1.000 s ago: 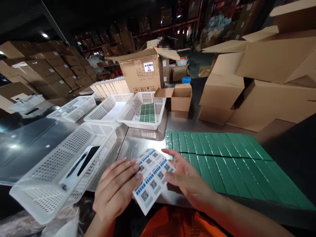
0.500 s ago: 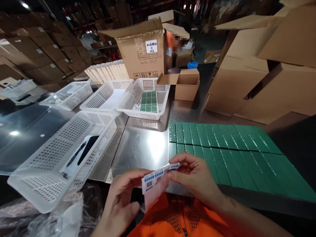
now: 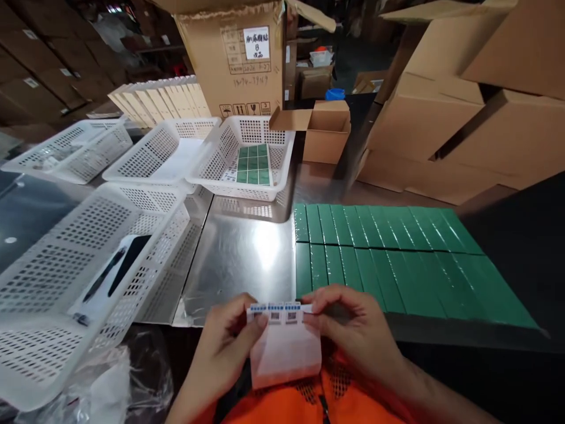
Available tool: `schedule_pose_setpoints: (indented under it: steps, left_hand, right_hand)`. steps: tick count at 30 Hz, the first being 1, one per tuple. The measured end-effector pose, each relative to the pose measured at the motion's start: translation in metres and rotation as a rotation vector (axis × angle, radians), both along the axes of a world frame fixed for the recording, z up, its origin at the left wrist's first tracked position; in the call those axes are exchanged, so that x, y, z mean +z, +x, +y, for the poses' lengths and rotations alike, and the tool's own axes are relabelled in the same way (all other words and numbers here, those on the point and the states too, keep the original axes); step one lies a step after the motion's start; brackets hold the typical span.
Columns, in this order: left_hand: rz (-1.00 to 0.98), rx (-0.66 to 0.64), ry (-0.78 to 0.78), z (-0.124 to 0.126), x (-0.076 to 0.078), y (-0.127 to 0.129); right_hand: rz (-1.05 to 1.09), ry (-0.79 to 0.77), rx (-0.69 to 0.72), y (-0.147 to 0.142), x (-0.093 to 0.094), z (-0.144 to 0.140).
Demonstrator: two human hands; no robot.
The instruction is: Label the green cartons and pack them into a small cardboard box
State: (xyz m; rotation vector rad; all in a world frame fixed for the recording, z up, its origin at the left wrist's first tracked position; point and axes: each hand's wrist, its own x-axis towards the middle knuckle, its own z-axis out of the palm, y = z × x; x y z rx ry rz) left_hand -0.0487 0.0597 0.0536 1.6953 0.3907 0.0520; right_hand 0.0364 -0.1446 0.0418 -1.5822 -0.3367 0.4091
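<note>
A white label sheet (image 3: pixel 286 347) with a row of blue-striped QR code stickers along its top edge hangs between my two hands, in front of the orange vest. My left hand (image 3: pixel 232 338) pinches its upper left corner, thumb on the front. At the upper right corner, my right hand (image 3: pixel 353 324) grips the sheet between thumb and fingers. Just beyond my right hand lie two rows of green shrink-wrapped boxes (image 3: pixel 397 274), packed side by side on the metal table (image 3: pixel 238 259).
White perforated baskets stand left and ahead; one basket (image 3: pixel 282 171) holds green sticker sheets (image 3: pixel 253 165), and the nearest basket (image 3: pixel 57 235) a dark pen-like item on paper. A small open carton (image 3: pixel 325 144), a large marked carton (image 3: pixel 238 65) and cardboard boxes (image 3: pixel 432 123) stand behind.
My left thumb has come down onto the label sheet's front, and the sheet now faces me more squarely. The view has shifted, with baskets and boxes appearing farther left and higher.
</note>
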Motion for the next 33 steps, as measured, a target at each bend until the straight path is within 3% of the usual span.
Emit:
schedule_pose_setpoints:
  steps: [4,9,14,26,31,33]
  left_hand:
    - [0.105,-0.034,-0.179,0.011,-0.04,0.029]
    - [0.169,0.029,-0.577,0.018,-0.088,0.044]
    - [0.126,0.008,-0.576,0.022,-0.115,0.035]
    - [0.1,-0.047,-0.563,0.031,-0.126,0.03]
    - [0.16,-0.045,-0.525,0.025,-0.11,0.027]
    - [0.2,-0.058,-0.492,0.02,-0.099,0.025]
  right_hand:
    - [-0.19,-0.007,-0.031,0.021,-0.01,0.003]
    - [0.095,0.021,-0.155,0.075,-0.02,0.004]
    - [0.293,-0.15,0.029,0.113,-0.03,0.012]
    - [0.251,-0.461,0.015,0.115,-0.035,0.028]
    - [-0.023,-0.779,-0.04,0.115,-0.032,0.032]
    - [-0.095,-0.764,-0.06,0.11,-0.031,0.027]
